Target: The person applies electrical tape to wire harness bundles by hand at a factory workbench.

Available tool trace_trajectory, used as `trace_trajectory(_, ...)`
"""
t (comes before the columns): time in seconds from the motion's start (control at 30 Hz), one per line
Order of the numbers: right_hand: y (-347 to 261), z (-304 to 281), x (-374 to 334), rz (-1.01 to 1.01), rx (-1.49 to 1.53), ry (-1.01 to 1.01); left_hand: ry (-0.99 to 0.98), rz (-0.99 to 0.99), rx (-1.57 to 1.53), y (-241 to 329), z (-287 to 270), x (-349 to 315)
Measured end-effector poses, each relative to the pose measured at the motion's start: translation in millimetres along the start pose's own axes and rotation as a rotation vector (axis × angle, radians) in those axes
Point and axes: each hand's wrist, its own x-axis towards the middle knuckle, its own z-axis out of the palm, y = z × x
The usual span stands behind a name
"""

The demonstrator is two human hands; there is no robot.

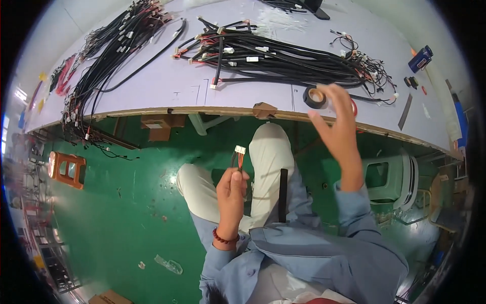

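My left hand (232, 191) is closed around a thin bundle of red and black wires ending in a small white connector (240, 150), held upright over my lap. My right hand (338, 120) is raised at the table's near edge, fingers spread, touching a roll of black tape (314, 97) that lies on the lilac tabletop (167, 86). Just beyond the roll lies a large black wire harness (273, 58) with white labels and red-wired connectors.
More black harnesses (109, 48) drape over the table's left edge. A blue tool (420, 59) and small black parts lie at the right. Under the table are a green floor, an orange plastic frame (67, 169), a white stool (395, 177) and cardboard scraps.
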Motion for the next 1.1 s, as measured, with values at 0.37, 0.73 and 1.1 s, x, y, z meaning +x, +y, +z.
trace_trajectory(0.37,-4.5,9.3,-2.0,0.006,0.241,-0.262,-0.185,-0.142,-0.099,9.6,-11.0,-10.2)
trace_trajectory(0.73,-70.9,73.1,-104.9,0.756,1.421,-0.864,-0.228,-0.225,-0.138,19.0,-18.9,-24.0)
trace_trajectory(1.1,-67.1,74.9,-95.8,0.86,1.671,-1.204,-0.321,-0.248,-0.137,23.0,-24.6,-25.9)
